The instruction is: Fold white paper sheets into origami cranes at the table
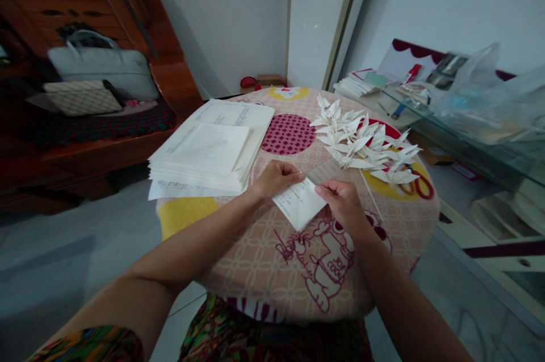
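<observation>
A partly folded sheet of printed paper [298, 206] is held between both hands above the cloth-covered round table [264, 260]. My left hand [276, 177] pinches its upper left edge. At the right edge, the fingers and thumb of my right hand [343, 200] are closed on the same paper. One flap of it stands up behind the fingers. Beyond my right hand lies a group of folded white paper cranes [361, 138]. To the left is a thick stack of printed paper [204, 118], with a smaller square pile [208, 146] on top.
Scissors with red handles [423, 185] lie by the cranes at the right edge. A glass-topped side table [468, 146] stands right, with a plastic bag [481, 95] and papers. On the left, a wooden bench [170, 72] bears a grey bag [102, 70] and a checked pouch [83, 96].
</observation>
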Demonstrator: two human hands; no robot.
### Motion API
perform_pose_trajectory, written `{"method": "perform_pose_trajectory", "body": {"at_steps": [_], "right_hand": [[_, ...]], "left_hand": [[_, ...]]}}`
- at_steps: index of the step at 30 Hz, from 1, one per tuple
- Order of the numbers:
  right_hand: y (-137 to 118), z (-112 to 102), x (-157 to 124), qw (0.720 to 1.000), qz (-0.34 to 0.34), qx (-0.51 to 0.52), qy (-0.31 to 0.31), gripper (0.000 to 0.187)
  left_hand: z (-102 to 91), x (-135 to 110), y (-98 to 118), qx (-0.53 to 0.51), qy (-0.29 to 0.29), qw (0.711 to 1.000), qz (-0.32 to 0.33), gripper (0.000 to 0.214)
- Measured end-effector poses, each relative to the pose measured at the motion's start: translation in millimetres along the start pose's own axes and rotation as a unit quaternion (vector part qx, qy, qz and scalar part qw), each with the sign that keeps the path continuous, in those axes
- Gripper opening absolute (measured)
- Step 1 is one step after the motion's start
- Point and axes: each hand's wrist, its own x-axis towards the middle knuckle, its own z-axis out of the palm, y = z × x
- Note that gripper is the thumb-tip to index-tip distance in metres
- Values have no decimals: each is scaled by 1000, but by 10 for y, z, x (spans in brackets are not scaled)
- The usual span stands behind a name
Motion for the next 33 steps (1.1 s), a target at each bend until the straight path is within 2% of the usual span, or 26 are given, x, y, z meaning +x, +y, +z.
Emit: {"method": "perform_pose_trajectory", "body": {"at_steps": [2, 5, 8, 11, 14, 16, 18, 22, 27, 30, 33], "right_hand": [[85, -22, 75, 999, 23, -44, -8, 28], [152, -48, 183, 982, -20, -188, 19, 29], [133, -55, 240, 931, -52, -359, 42, 32], [79, -38, 241, 879, -40, -473, 51, 31], [32, -10, 224, 852, -8, -522, 46, 29], [6, 5, 218, 843, 8, -536, 41, 30], [-15, 16, 217, 840, 16, -541, 37, 30], [-25, 16, 211, 850, 24, -523, 50, 24], [54, -25, 192, 877, -8, -473, 82, 18], [116, -64, 180, 900, -28, -426, 88, 14], [160, -107, 175, 924, -41, -372, 76, 11]], "left_hand": [[-25, 88, -101, 40, -19, 999, -23, 27], [-47, 183, -211, 122, -11, 992, -2, 27], [-43, 227, -231, 241, 26, 969, 43, 29], [-10, 233, -194, 362, 53, 927, 82, 27], [27, 222, -171, 442, 64, 888, 109, 22], [30, 216, -174, 454, 60, 881, 117, 21], [5, 212, -185, 438, 49, 890, 117, 19], [-110, 194, -212, 354, 15, 928, 115, 12], [-216, 107, -284, 261, -11, 958, 114, 28], [-209, 6, -317, 278, 1, 949, 146, 28], [-171, -104, -324, 333, 1, 920, 205, 26]]}}
